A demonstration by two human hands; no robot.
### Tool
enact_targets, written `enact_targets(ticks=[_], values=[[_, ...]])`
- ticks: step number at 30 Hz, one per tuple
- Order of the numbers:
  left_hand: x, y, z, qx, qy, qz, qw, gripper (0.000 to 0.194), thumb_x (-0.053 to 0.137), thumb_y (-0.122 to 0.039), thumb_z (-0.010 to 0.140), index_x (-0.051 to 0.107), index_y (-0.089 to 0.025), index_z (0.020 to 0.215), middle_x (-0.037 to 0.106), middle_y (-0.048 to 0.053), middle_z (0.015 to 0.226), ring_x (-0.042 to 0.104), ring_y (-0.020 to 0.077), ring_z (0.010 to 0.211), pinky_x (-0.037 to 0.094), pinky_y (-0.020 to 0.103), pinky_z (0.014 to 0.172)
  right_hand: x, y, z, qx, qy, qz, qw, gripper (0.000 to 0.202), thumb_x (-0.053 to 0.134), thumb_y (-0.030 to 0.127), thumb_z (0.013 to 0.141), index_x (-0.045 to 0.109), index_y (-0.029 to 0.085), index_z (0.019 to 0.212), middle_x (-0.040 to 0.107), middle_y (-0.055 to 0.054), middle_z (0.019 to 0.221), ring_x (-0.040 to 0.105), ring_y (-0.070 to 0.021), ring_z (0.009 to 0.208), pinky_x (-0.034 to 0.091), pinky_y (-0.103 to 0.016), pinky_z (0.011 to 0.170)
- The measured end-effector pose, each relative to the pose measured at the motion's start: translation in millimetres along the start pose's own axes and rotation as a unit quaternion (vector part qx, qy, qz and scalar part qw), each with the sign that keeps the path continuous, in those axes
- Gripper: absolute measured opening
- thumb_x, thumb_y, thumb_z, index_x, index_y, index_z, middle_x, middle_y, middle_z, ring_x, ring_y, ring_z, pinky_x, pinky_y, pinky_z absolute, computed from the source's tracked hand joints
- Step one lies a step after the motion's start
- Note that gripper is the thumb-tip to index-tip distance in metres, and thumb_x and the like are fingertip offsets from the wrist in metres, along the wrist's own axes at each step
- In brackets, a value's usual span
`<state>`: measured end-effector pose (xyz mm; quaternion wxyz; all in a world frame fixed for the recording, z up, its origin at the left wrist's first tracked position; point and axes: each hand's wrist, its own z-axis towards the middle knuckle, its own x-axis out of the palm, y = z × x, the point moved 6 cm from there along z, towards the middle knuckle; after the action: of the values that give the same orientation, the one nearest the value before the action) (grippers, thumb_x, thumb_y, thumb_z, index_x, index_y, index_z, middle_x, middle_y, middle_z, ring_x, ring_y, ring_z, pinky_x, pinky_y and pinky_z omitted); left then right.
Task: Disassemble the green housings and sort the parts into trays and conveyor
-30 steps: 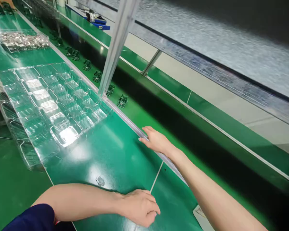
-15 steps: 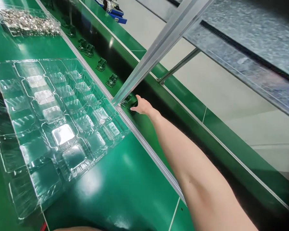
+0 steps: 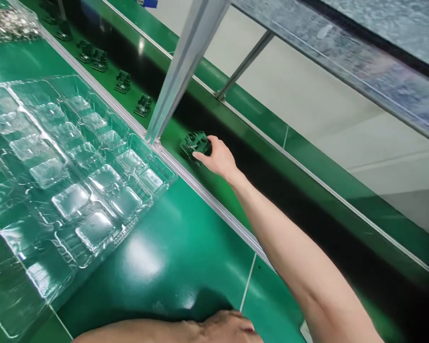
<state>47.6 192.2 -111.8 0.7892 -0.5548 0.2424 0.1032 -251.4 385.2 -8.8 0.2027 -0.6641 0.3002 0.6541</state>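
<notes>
Over the green belt, my right hand (image 3: 219, 155) has its thumb and fingers closed around a small dark green openwork part (image 3: 196, 144). It may be two such parts side by side; I cannot tell. My left hand (image 3: 230, 326) is low at the bottom edge, over the table, with its fingers bent and largely cut off by the frame. Similar dark green parts (image 3: 143, 105) stand in a spaced row farther up the belt. Left of the belt lies a clear plastic tray (image 3: 127, 202) with square pockets.
A metal rail (image 3: 214, 207) runs between the green tabletop (image 3: 193, 243) and the belt (image 3: 221, 190). From it a slanted metal post (image 3: 182, 62) rises beside my right hand. Small shiny metal pieces (image 3: 10, 21) fill a clear container at upper left. A grey shelf (image 3: 343, 52) hangs at upper right.
My right hand has closed on the dark green part and drawn it slightly clear of the post. My left hand has come into view at the bottom. The camera view has shifted right.
</notes>
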Motion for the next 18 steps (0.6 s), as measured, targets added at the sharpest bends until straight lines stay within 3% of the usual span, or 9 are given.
enact_targets(ticks=[4,6,8,10,12,14,18], values=[[-39.0,12,-22,-0.093,-0.212,-0.099,0.968,0.024,0.052,-0.007,0.072,0.065,-0.017,0.090,0.067,0.005,0.077,0.063,0.0183,0.075,0.055,0.028,0.071,-19,-93,-140,0.015,-0.019,0.009,1.000,0.062,0.061,0.050,0.082,0.047,0.017,0.133,0.060,-0.015,0.126,0.060,-0.0313,0.112,0.052,-0.045,0.091],[-46.9,19,-28,-0.119,-0.236,-0.127,0.956,0.031,0.043,-0.004,0.079,0.062,-0.016,0.100,0.066,0.008,0.086,0.063,0.0182,0.081,0.054,0.029,0.074,-23,-131,-222,0.038,-0.016,0.003,0.999,0.061,0.057,0.055,0.083,0.049,0.018,0.131,0.063,-0.014,0.121,0.064,-0.0300,0.104,0.055,-0.043,0.083],[-49.4,23,-33,-0.126,-0.236,-0.144,0.953,0.033,0.037,-0.006,0.086,0.058,-0.014,0.110,0.066,0.010,0.092,0.063,0.0182,0.085,0.054,0.032,0.079,-20,-151,-300,0.064,-0.003,-0.021,0.998,0.057,0.053,0.055,0.086,0.050,0.019,0.130,0.064,-0.014,0.117,0.067,-0.0288,0.097,0.056,-0.041,0.076],[-49.8,23,-38,-0.118,-0.228,-0.153,0.954,0.032,0.037,-0.014,0.091,0.053,-0.013,0.119,0.065,0.012,0.099,0.063,0.0199,0.092,0.054,0.036,0.085,-10,-153,-365,0.087,0.010,-0.056,0.995,0.052,0.050,0.052,0.089,0.050,0.019,0.129,0.064,-0.014,0.117,0.068,-0.0283,0.092,0.057,-0.039,0.068],[-48.9,17,-43,-0.100,-0.209,-0.151,0.961,0.035,0.040,-0.023,0.093,0.051,-0.014,0.125,0.065,0.014,0.109,0.062,0.0228,0.102,0.051,0.041,0.093,5,-142,-409,0.112,0.017,-0.084,0.990,0.048,0.048,0.046,0.091,0.050,0.019,0.131,0.063,-0.014,0.118,0.070,-0.0265,0.082,0.055,-0.037,0.060],[-46.5,7,-49,-0.075,-0.179,-0.143,0.970,0.039,0.043,-0.030,0.094,0.049,-0.016,0.130,0.062,0.015,0.119,0.058,0.0258,0.113,0.046,0.046,0.101,22,-125,-434,0.123,0.026,-0.079,0.989,0.047,0.050,0.039,0.090,0.049,0.020,0.133,0.062,-0.014,0.119,0.069,-0.0237,0.074,0.054,-0.034,0.056],[-36.4,-20,-64,-0.011,-0.105,-0.114,0.988,0.050,0.046,-0.039,0.093,0.041,-0.020,0.139,0.056,0.016,0.134,0.051,0.0286,0.126,0.037,0.051,0.110,45,-95,-451,0.097,0.024,0.035,0.994,0.053,0.057,0.037,0.086,0.047,0.019,0.135,0.060,-0.015,0.120,0.070,-0.0261,0.082,0.058,-0.037,0.063]])
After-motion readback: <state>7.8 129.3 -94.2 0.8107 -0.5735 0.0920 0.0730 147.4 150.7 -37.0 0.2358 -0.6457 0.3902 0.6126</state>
